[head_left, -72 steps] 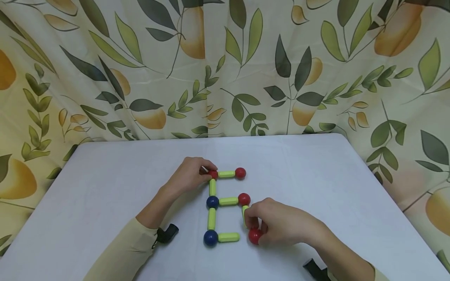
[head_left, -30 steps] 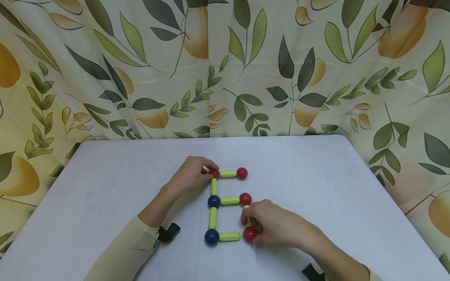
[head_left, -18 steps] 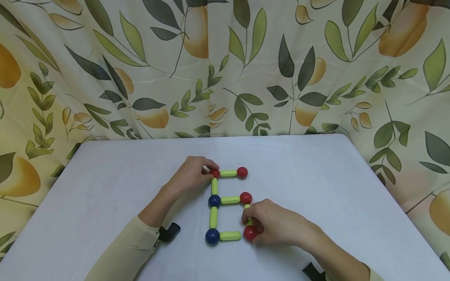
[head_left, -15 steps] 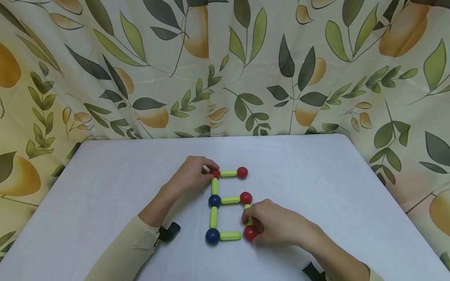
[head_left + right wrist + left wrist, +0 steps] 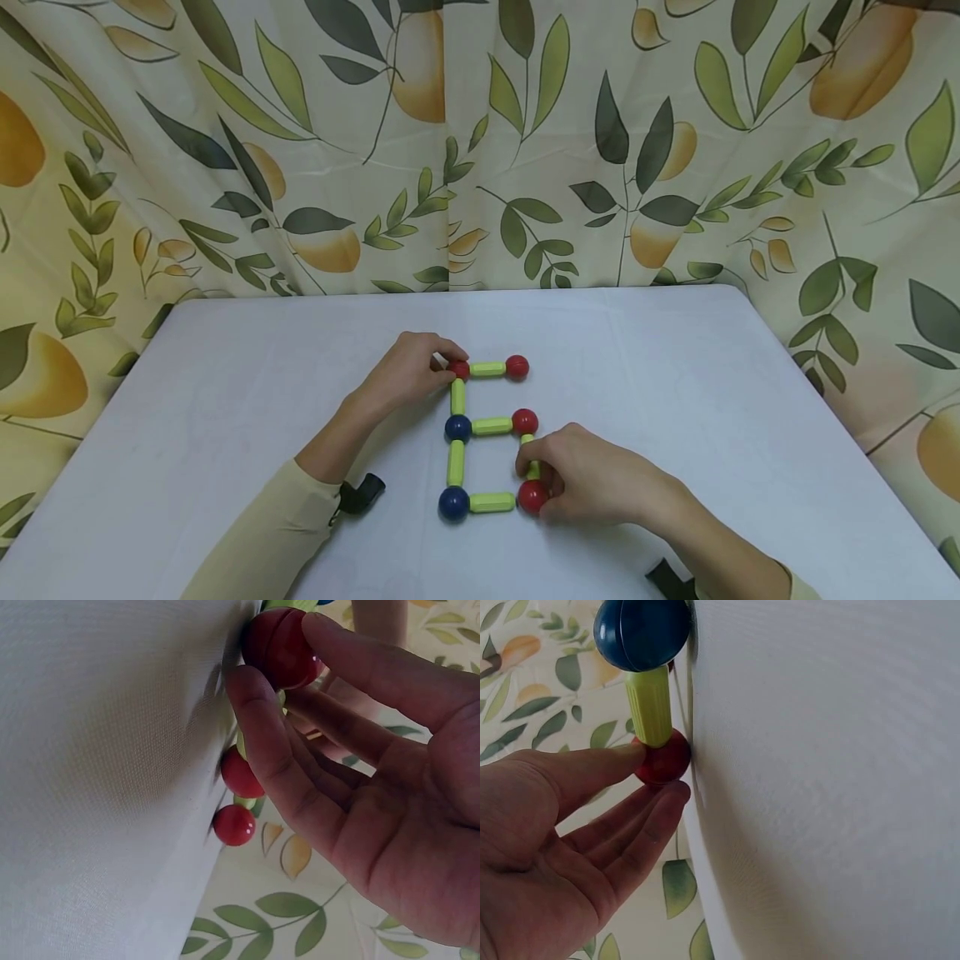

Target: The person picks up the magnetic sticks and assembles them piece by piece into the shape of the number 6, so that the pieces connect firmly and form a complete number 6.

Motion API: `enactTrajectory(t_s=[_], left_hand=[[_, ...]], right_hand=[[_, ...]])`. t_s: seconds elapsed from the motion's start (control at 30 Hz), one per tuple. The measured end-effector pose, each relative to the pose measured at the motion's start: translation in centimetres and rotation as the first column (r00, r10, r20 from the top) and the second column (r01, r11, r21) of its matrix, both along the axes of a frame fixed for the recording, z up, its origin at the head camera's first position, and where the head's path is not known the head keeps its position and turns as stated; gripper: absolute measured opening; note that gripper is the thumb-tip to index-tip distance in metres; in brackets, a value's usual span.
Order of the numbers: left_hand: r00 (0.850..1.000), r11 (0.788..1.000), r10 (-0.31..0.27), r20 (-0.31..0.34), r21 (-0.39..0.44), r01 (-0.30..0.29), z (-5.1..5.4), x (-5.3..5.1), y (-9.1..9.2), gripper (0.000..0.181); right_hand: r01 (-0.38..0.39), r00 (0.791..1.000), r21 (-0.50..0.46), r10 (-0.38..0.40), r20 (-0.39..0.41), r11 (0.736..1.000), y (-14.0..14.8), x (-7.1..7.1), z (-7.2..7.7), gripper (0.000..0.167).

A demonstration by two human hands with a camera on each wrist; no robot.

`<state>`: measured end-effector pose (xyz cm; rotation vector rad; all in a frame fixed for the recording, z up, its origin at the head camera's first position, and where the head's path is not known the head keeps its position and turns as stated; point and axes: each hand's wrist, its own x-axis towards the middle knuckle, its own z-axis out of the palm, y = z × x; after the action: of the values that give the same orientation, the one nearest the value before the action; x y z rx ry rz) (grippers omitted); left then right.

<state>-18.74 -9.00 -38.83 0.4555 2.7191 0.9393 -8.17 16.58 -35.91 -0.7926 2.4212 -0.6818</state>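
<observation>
Yellow-green rods and balls form a flat figure on the white table. My left hand (image 5: 408, 367) pinches the red ball (image 5: 665, 759) at the far left corner between thumb and fingers. My right hand (image 5: 600, 475) holds the near right red ball (image 5: 532, 497), thumb and fingers on its sides; its fingers partly cover the upright right-hand rod (image 5: 534, 468). That ball sits at the end of the bottom rod (image 5: 492, 502), touching or nearly so. Blue balls stand at the near left corner (image 5: 453, 504) and middle left (image 5: 458, 428). A middle rod (image 5: 492, 427) leads to another red ball (image 5: 525, 422).
A far rod (image 5: 487, 369) ends in a red ball (image 5: 517, 367). Black wrist devices (image 5: 362, 494) show at both sleeves. Behind the table (image 5: 637, 358) hangs a leaf-and-fruit patterned curtain (image 5: 540, 150).
My right hand has moved left with the near right red ball, narrowing its gap to the bottom rod. The left hand stays on the far left ball.
</observation>
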Motion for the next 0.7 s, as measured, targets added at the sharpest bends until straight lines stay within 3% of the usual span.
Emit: enactTrajectory(t_s=[0.7], left_hand=[[1.0,1.0,-0.005,0.008,-0.002,0.005,0.17,0.09,-0.04,0.03]], right_hand=[[-0.018,1.0,-0.028,0.018,0.012,0.999,0.08,-0.19,0.17,0.034]])
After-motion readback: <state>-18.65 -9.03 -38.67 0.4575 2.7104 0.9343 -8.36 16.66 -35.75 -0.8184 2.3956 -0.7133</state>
